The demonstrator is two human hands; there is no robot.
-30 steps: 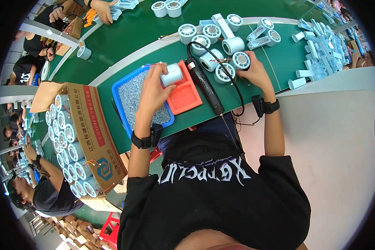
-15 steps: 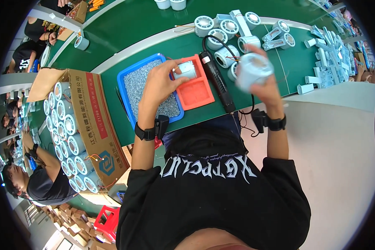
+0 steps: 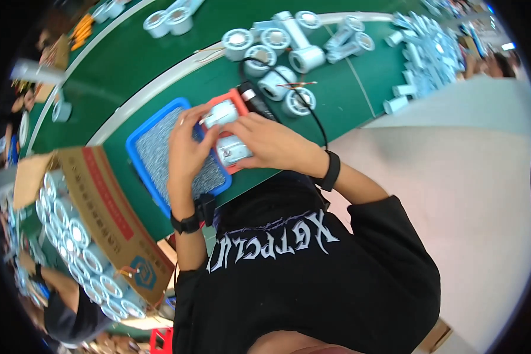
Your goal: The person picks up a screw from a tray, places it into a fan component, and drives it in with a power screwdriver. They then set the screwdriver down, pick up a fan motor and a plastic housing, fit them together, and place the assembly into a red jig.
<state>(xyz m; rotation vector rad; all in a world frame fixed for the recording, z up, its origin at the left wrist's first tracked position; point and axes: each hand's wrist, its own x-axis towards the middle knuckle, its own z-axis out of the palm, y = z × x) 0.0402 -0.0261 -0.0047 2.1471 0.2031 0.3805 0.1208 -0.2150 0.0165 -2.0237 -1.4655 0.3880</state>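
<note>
Two light-blue cylindrical housings lie on their sides in a two-part red tray, one per compartment. My left hand has its fingers and thumb closed about the left side of the farther housing. My right hand reaches across from the right, fingers bent round the nearer housing, which hides part of the tray. Both hands meet closely between the two pieces. Just right of the tray lies a black electric screwdriver, its lower part hidden behind my right hand.
A blue tray of small metal pieces, probably screws, adjoins the red tray. Several housings with fan-like ends stand beyond on the green table. A cardboard box full of housings is at left; a heap of light-blue parts lies far right.
My right hand has brought its housing from the right down into the nearer compartment of the red tray. My left hand stays at the farther housing. The whole view has shifted and turned.
</note>
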